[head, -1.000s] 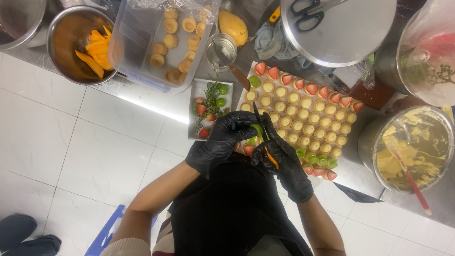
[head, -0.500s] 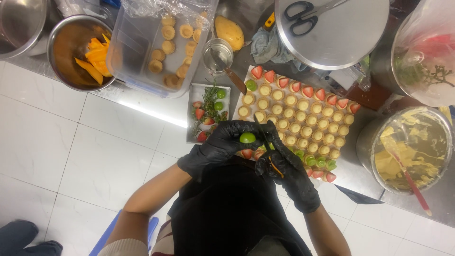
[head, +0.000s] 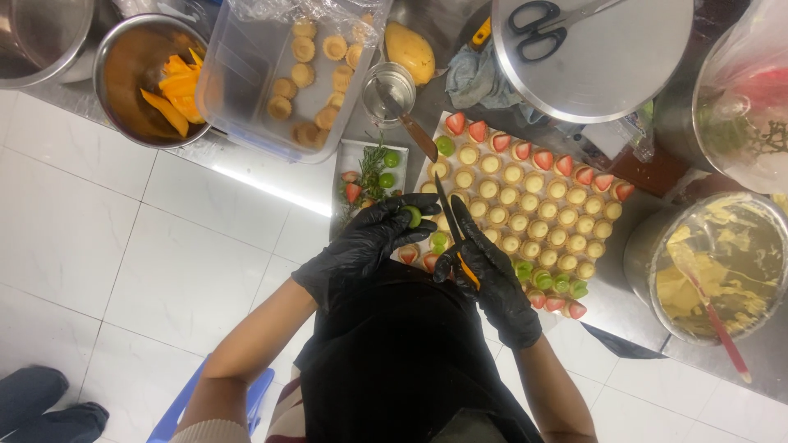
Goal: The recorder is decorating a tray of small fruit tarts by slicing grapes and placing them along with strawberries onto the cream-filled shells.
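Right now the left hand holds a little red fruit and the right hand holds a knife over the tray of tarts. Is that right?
Not quite. The head view shows the fruit in the left hand is green, not red. The rest stands: the right hand holds a knife over the tray of tarts.

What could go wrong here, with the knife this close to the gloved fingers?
The knife in the right hand points toward the green fruit piece pinched by the left hand; a slip could cut glove or fingertip. Both hands work over the tray of small tarts, so a dropped piece or a nudge might disturb the rows. The blade also hangs above the tarts.
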